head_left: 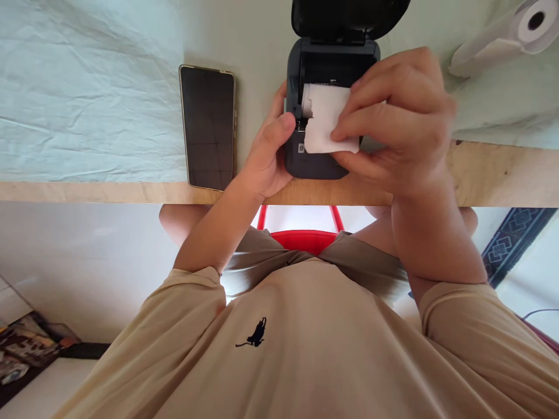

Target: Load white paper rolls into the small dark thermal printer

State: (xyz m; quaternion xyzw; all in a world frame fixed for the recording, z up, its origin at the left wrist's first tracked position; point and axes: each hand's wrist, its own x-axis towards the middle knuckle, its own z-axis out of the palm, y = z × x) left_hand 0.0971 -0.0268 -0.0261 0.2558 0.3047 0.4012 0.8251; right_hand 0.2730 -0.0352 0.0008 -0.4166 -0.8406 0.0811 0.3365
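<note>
Printer (317, 167): dark, compact, at the near edge of the counter (96, 192); whether its full weight rests there cannot be told.
Lid (349, 20): raised, leaving the compartment uncovered.
White paper (328, 128): partly within the compartment, its ragged end lying over the printer's front.
Left hand (273, 148): grasping the printer's left side.
Right hand (402, 122): pinching the white paper at its right side.
Progress: opening appears complete and paper placement under way; closure is not yet made.
Surface: pale green cloth (87, 105), creased, with bare wood along the near edge; phone (208, 127) at left, paper roll (493, 55) at far right.
Room: red seat (305, 240) below, whitish floor (87, 256), dark patterned band (513, 244) at right.
</note>
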